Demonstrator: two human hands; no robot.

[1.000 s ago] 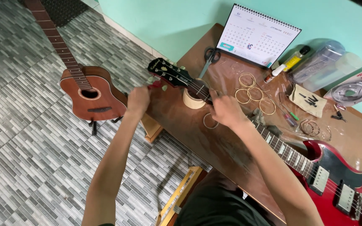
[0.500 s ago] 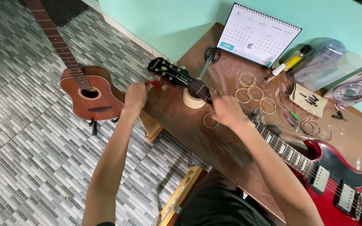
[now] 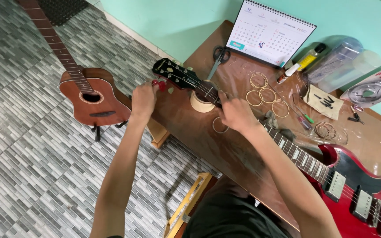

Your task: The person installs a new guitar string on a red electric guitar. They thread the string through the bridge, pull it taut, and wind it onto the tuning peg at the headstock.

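A red electric guitar (image 3: pixel 353 185) lies across the brown table (image 3: pixel 208 136), its black headstock (image 3: pixel 175 76) propped on a roll of tape (image 3: pixel 200 103). My left hand (image 3: pixel 143 98) is closed around a small red tool (image 3: pixel 159 84) at the tuners on the headstock's near side. My right hand (image 3: pixel 236 113) presses on the neck just past the tape roll, fingers pinching the strings there.
Coiled strings (image 3: pixel 265 94) lie on the table beyond my right hand, with scissors (image 3: pixel 219 59), a desk calendar (image 3: pixel 270 33), plastic containers (image 3: pixel 345 61) and small tools (image 3: pixel 305 117). An acoustic guitar (image 3: pixel 91 94) stands on the tiled floor at left.
Both hands stay at the headstock and neck; my left hand has shifted slightly at the tuners. The guitar has not moved.
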